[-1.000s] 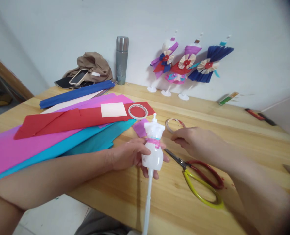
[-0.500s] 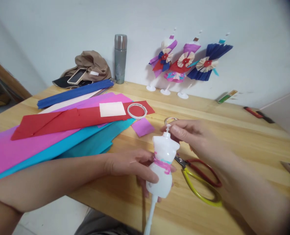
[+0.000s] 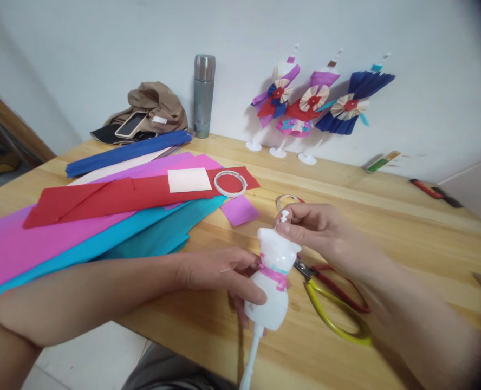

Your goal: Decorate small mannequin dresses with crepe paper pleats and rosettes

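A small white plastic mannequin torso [image 3: 271, 281] on a white stick, with a pink and teal band round its waist, is held above the table's near edge. My left hand [image 3: 220, 273] is wrapped round its waist and hips. My right hand [image 3: 313, 230] pinches its neck and shoulder from the right. Scissors [image 3: 333, 303] with red and yellow handles lie on the wood just right of the mannequin, partly under my right wrist.
Red, pink, teal, blue and purple paper sheets [image 3: 102, 216] fan across the left of the wooden table [image 3: 387, 216], with two tape rings [image 3: 229, 183] near them. Three dressed mannequins [image 3: 309, 105], a steel flask [image 3: 203, 95], a brown bag with a phone [image 3: 143, 116] stand at the back.
My right hand left the scissors and came up to pinch the mannequin's neck. The mannequin moved right and down, toward the table's near edge, still in my left hand.
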`<state>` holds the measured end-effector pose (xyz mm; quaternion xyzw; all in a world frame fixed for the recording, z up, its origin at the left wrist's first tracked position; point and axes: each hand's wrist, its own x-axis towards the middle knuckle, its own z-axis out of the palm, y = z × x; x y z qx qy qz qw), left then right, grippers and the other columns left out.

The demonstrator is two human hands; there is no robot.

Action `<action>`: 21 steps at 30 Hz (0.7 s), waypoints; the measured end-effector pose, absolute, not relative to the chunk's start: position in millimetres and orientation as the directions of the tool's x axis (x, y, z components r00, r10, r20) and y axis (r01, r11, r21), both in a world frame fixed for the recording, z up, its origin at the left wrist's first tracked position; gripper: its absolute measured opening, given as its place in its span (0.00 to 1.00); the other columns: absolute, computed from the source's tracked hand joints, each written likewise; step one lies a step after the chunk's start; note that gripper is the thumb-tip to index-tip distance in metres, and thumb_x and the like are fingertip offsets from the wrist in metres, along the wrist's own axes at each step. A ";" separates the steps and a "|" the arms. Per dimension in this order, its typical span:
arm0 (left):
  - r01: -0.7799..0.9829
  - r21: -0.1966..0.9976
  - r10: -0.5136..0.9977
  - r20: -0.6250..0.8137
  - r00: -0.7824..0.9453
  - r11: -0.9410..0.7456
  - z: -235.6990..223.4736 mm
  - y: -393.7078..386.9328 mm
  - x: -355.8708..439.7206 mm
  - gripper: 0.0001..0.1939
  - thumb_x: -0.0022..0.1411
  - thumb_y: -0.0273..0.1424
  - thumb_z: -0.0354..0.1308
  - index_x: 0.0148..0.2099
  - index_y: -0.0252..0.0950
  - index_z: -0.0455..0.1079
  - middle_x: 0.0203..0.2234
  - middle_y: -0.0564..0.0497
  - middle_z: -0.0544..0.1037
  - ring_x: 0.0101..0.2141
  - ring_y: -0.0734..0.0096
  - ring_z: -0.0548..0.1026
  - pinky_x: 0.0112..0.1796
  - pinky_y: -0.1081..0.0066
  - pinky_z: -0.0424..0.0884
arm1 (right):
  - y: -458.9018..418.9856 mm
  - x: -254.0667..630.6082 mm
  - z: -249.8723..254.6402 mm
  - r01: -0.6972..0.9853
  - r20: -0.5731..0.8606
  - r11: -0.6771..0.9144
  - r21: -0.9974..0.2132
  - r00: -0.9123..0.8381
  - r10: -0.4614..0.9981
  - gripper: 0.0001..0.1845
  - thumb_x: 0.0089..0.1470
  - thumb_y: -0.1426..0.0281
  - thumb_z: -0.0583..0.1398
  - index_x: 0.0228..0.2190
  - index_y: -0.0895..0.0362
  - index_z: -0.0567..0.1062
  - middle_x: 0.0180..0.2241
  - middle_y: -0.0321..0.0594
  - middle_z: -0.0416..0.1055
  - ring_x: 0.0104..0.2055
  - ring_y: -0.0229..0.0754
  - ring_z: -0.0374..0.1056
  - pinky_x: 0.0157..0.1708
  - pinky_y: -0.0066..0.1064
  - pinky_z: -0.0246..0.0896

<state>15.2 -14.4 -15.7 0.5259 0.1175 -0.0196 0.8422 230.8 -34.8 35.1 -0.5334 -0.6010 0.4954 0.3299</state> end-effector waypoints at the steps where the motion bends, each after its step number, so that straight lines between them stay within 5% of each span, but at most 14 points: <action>1: 0.143 0.879 0.101 -0.210 0.972 0.454 -16.3 -14.5 15.2 0.16 0.59 0.39 0.65 0.46 0.37 0.73 0.31 0.51 0.79 0.33 0.62 0.83 0.30 0.70 0.76 | -34.4 232.3 33.5 0.288 -0.109 -0.046 -0.957 -0.207 0.972 0.29 0.44 0.45 0.71 0.22 0.58 0.73 0.21 0.33 0.66 0.24 0.35 0.59 0.25 0.28 0.54; 5: 0.026 0.846 0.187 -0.147 0.971 0.533 -24.6 -13.9 18.4 0.24 0.54 0.37 0.68 0.53 0.37 0.73 0.31 0.51 0.80 0.26 0.67 0.81 0.26 0.73 0.73 | -29.6 244.7 33.3 0.162 0.000 0.014 -0.987 -0.083 0.997 0.30 0.49 0.42 0.67 0.32 0.58 0.80 0.27 0.41 0.75 0.26 0.37 0.66 0.27 0.31 0.61; 10: -0.142 0.769 0.397 -0.154 0.905 0.623 -37.8 -7.4 25.3 0.25 0.50 0.41 0.68 0.45 0.30 0.73 0.34 0.44 0.81 0.24 0.66 0.80 0.22 0.74 0.70 | -18.3 263.8 42.9 0.246 0.082 0.033 -0.969 0.194 0.978 0.15 0.52 0.60 0.69 0.36 0.59 0.80 0.29 0.42 0.78 0.24 0.35 0.66 0.25 0.31 0.61; 13: -0.153 0.824 0.514 -0.185 0.837 0.545 -37.7 -4.0 25.9 0.24 0.51 0.45 0.67 0.40 0.29 0.72 0.29 0.43 0.80 0.22 0.68 0.77 0.20 0.75 0.68 | -11.7 270.3 44.1 0.362 0.089 -0.015 -0.932 0.268 0.959 0.10 0.49 0.67 0.69 0.34 0.60 0.80 0.27 0.41 0.78 0.23 0.34 0.66 0.25 0.31 0.61; 17: 0.008 0.948 0.559 -0.194 0.806 0.318 -26.0 -7.2 22.8 0.21 0.57 0.48 0.64 0.36 0.33 0.69 0.17 0.53 0.73 0.15 0.77 0.68 0.17 0.78 0.61 | -4.1 274.4 30.5 0.452 0.005 -0.082 -0.888 0.189 0.982 0.10 0.45 0.67 0.69 0.31 0.59 0.79 0.24 0.39 0.76 0.23 0.35 0.65 0.26 0.30 0.62; 21: 0.182 0.968 0.449 -0.243 0.860 0.175 -13.4 -13.2 20.1 0.21 0.58 0.48 0.64 0.36 0.34 0.68 0.22 0.55 0.73 0.17 0.79 0.67 0.21 0.77 0.66 | -0.8 271.0 9.2 0.566 0.074 0.115 -0.816 -0.094 0.993 0.11 0.50 0.61 0.65 0.29 0.57 0.78 0.27 0.40 0.76 0.28 0.40 0.68 0.29 0.33 0.65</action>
